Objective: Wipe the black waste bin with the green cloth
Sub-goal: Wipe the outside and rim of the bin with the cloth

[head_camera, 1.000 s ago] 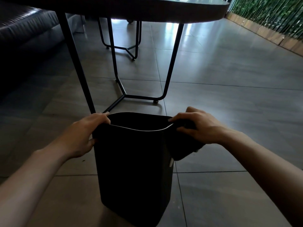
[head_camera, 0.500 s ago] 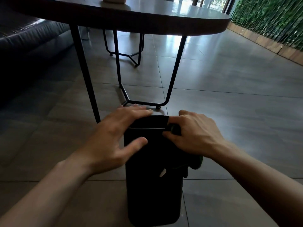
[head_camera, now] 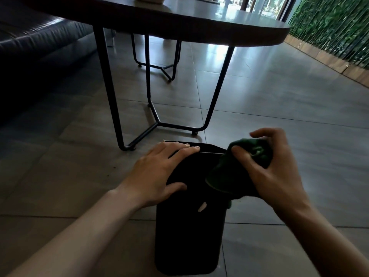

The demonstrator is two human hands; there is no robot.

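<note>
The black waste bin [head_camera: 187, 232] stands on the tiled floor right in front of me, tall and narrow. My left hand [head_camera: 159, 172] lies over its top left corner, fingers across the rim and thumb on the near side. My right hand [head_camera: 273, 170] holds the bunched green cloth [head_camera: 239, 168] at the bin's top right corner, lifted slightly off the rim. Part of the cloth hangs down against the bin's upper side. A small pale mark shows on the bin's front face.
A round dark table [head_camera: 199, 27] on thin black metal legs [head_camera: 217, 90] stands just beyond the bin. A dark sofa [head_camera: 40, 47] fills the left. A green plant wall [head_camera: 331, 29] with a wooden base runs along the right. Grey floor tiles [head_camera: 289, 100] spread to the right.
The bin has been turned so its narrow side faces me. My left hand shifted onto the rim's top. My right hand rose and opened out to the right, showing the green cloth.
</note>
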